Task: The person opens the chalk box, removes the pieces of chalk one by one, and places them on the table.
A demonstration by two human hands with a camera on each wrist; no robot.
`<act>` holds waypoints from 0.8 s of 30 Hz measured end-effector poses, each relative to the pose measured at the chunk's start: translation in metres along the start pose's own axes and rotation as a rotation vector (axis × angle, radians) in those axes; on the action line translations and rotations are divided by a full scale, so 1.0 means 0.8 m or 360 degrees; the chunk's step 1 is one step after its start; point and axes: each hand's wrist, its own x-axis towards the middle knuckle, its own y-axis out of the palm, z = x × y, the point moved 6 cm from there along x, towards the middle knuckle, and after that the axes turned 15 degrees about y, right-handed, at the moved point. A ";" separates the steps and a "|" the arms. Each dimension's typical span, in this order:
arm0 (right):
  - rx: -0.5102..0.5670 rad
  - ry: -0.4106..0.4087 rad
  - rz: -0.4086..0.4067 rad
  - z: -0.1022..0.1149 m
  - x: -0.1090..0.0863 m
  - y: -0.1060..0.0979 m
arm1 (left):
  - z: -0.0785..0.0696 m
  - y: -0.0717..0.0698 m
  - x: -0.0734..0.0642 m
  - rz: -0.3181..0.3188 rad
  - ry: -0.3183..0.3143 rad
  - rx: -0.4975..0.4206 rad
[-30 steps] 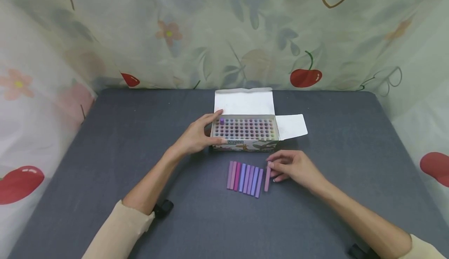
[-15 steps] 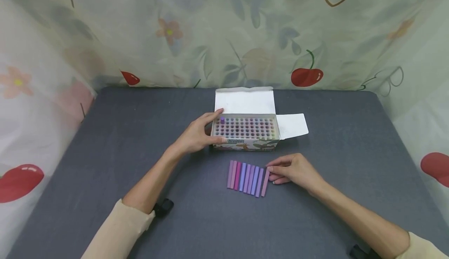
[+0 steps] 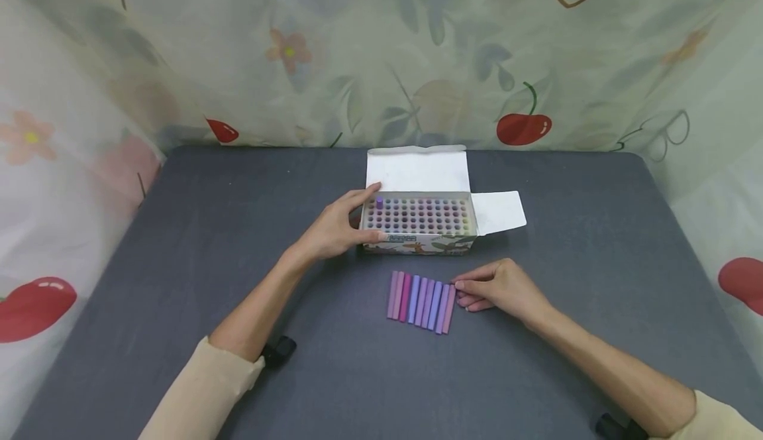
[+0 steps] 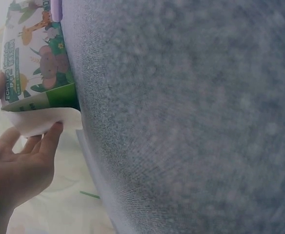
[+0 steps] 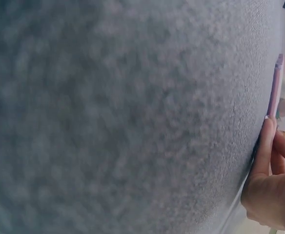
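Observation:
My left hand grips the left end of an open chalk box, thumb on its front and fingers at the back. A purple chalk stands up from a hole at the back left of the box's holed insert. Just in front of the box, several pink, magenta and violet chalk sticks lie side by side. At the right end of this row, my right hand pinches the top of a pink chalk stick. The right wrist view catches thumb and finger at the end of the row.
The box's white lid is folded back, and a side flap sticks out to the right. A dark grey cloth covers the table. Behind it hangs a patterned curtain.
My right hand has brought the pink chalk stick left and down against the row, closing the gap beside it. My left hand keeps its grip on the box.

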 end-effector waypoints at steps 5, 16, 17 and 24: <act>-0.0033 0.0003 0.0005 0.004 0.003 0.000 | 0.001 0.000 0.000 -0.0004 0.0002 -0.0009; -0.0220 -0.0250 0.0079 0.029 -0.002 0.007 | 0.000 -0.002 0.000 -0.0002 0.0010 -0.0003; -0.0226 -0.0264 0.0083 0.031 -0.002 0.008 | 0.000 -0.002 0.000 -0.0002 0.0012 -0.0004; -0.0205 -0.0403 0.0119 0.053 -0.006 0.012 | 0.001 0.000 0.001 -0.0005 -0.0010 0.0017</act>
